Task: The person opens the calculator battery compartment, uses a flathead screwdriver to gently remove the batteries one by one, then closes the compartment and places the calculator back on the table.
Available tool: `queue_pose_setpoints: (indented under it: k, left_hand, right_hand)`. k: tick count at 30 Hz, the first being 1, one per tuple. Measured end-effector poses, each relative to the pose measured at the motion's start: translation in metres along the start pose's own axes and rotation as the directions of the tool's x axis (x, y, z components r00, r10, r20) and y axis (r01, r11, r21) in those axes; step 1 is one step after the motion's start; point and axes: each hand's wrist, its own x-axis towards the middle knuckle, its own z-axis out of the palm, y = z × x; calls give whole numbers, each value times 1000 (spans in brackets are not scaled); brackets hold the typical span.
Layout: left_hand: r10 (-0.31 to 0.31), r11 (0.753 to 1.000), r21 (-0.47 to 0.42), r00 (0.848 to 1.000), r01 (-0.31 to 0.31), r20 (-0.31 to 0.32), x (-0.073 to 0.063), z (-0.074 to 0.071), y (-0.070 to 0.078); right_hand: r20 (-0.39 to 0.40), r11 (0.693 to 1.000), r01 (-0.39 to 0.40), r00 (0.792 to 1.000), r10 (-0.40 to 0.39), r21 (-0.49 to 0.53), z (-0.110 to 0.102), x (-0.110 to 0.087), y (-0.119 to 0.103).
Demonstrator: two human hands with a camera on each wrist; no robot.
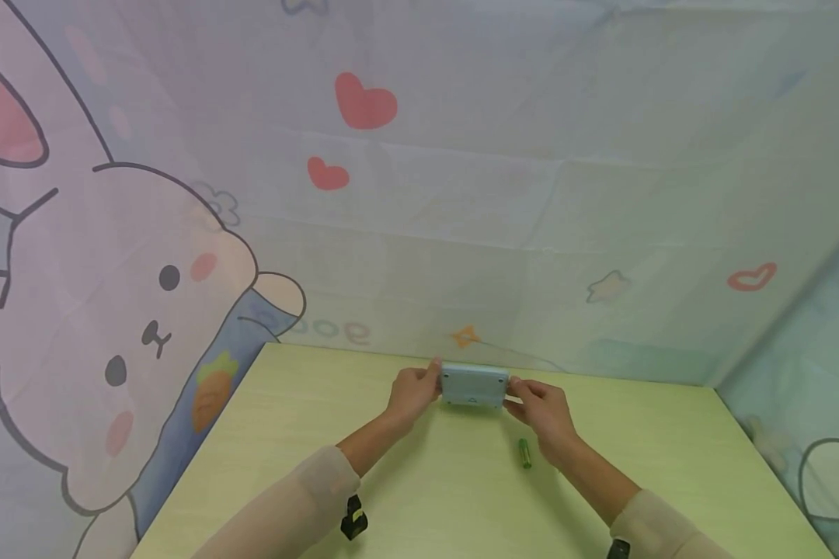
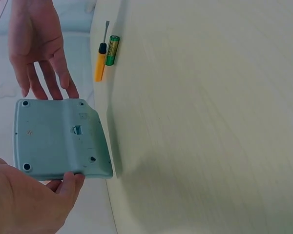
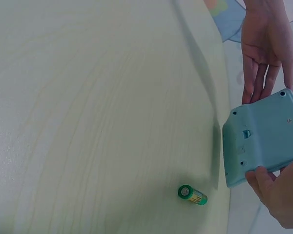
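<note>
Both hands hold up a light blue plastic device [image 1: 474,387], shaped like a desk calculator, by its two short ends. Its underside faces me, with small dark feet at the corners and a battery cover latch along the thicker part, seen in the left wrist view; its front is hidden. My left hand [image 1: 414,396] grips the left end, thumb near the top corner. On the right end, my right hand [image 1: 541,407] pinches the edge between thumb and fingers. A green battery [image 1: 525,453] lies on the table below, near the right forearm.
A screwdriver [image 2: 101,61] with an orange handle lies beside the battery in the left wrist view. The pale table [image 1: 419,497] ends at a printed cloth backdrop [image 1: 461,194] just behind the device. A dark cable loop [image 1: 835,481] shows at the far right.
</note>
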Motion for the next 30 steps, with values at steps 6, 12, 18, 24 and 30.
queue_pose_setpoints:
  k: [6,12,18,24,30]
  left_hand:
    - [-23,998,-57,1000,24,19,1,-1,2]
    - [-17,996,-86,999,20,41,2,-1,3]
    - [-35,996,-83,998,39,50,3,1,1]
    - [-50,997,-61,998,52,37,-1,1,0]
    - [-57,995,-78,997,61,50,-5,0,-2]
  right_hand:
    - [-38,997,-23,999,26,78,0,6,3]
    - [-61,994,-7,998,14,112,-1,10,5]
    - [-57,997,15,998,-10,80,2,9,8]
    - [-32,996,9,999,-6,87,7,3,11]
    - [-9,995,-9,1000,10,96,11,-1,13]
